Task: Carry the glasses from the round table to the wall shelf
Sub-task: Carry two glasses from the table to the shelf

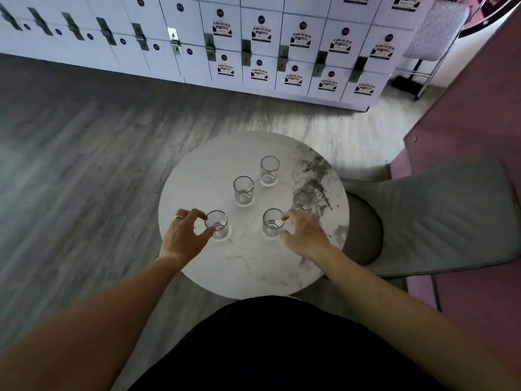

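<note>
Glasses [244, 190]: five standing upright on round marble bench [253, 266] | left hand [184, 235]: curling half-open around near-left glass [217, 227], fingertips touching rim | right hand [304, 235]: closing loosely on near-centre glass [273, 225], not lifting

The round table [248, 266] is white marble with grey veins and a dark, smoky blotch toward its right edge. The five glasses [244, 190] on it are clear and colourless. The floor [84, 142] is grey wood-grain planks. The lockers [197, 38] are white, each door with a small dark round badge, many with a black-and-white sticker. The chair [439, 215] is pale grey-green with stitched ribs, against a dusty pink wall [479, 114]. A silver ring [178, 217] sits on the left hand [183, 235]. The person's clothing [282, 348] is black.
</note>
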`<state>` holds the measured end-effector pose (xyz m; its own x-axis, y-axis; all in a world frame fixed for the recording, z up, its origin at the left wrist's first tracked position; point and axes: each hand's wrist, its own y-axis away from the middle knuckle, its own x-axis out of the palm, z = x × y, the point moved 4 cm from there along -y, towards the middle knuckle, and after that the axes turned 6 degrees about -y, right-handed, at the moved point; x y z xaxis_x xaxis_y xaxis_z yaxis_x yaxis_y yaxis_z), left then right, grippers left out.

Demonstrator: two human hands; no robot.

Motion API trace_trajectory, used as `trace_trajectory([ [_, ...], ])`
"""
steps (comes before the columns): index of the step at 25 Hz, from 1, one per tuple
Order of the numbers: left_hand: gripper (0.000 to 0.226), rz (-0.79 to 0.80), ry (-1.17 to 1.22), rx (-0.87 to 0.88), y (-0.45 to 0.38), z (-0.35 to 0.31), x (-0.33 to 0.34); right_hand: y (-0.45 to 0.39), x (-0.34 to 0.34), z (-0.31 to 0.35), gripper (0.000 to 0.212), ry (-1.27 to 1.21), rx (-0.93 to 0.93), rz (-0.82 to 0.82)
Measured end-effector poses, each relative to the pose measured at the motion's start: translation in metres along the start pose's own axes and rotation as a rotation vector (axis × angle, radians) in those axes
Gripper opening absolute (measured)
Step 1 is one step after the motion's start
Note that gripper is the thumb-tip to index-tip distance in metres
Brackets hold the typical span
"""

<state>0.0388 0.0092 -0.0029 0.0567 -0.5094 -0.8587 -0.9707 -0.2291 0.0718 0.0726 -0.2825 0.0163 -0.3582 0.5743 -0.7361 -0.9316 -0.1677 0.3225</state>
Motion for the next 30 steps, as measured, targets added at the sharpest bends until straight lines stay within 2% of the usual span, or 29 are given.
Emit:
trace_trajectory([
  [5, 0.032, 0.187, -0.047, -0.026, -0.016, -0.014, 0.008, -0.025, -0.001, 0.007, 0.044, 0.121, 0.002, 0.122],
  [13, 0.027, 0.207, -0.054, -0.077, -0.022, -0.017, 0.029, -0.043, 0.008, -0.007, 0.043, 0.121, -0.025, 0.178],
  [18, 0.020, 0.179, -0.082, -0.114, -0.017, -0.011, 0.037, -0.046, 0.020, -0.007, 0.035, 0.115, -0.038, 0.160],
  [30, 0.019, 0.195, -0.071, 0.012, -0.015, -0.002, 0.049, -0.046, 0.026, -0.018, 0.026, 0.152, -0.064, 0.169],
])
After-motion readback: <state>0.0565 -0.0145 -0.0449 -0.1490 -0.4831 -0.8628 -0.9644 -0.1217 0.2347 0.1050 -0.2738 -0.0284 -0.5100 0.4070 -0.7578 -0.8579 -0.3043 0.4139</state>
